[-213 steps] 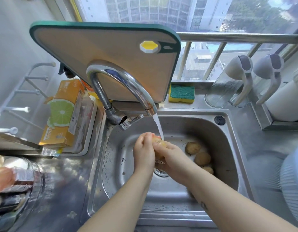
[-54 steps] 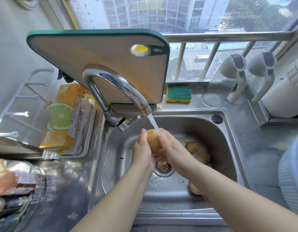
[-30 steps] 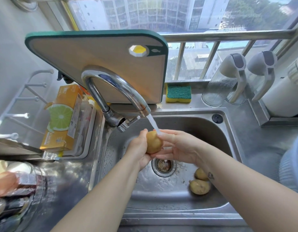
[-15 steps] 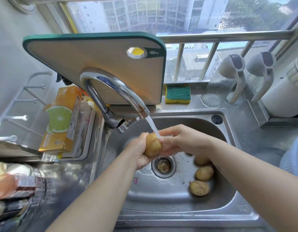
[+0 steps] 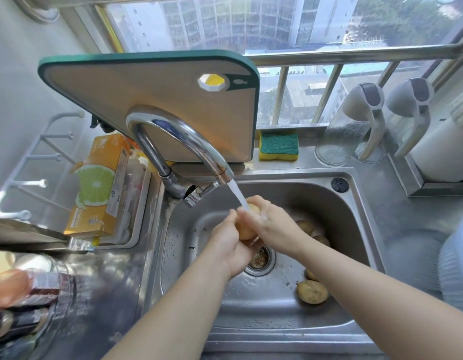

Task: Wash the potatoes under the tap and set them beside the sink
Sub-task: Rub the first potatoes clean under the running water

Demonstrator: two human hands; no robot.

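Holds a wet, yellow-brown oval potato (image 5: 244, 231) at frame centre, under the white water stream (image 5: 238, 194) from the curved chrome tap (image 5: 178, 141), above the drain of the stainless-steel sink (image 5: 316, 198). Cups it from below with the left hand (image 5: 229, 246), fingers curled round it, and wraps the right hand (image 5: 273, 223) over its top. Has more brown potatoes (image 5: 312, 292) lying on the sink floor, lower right of centre.
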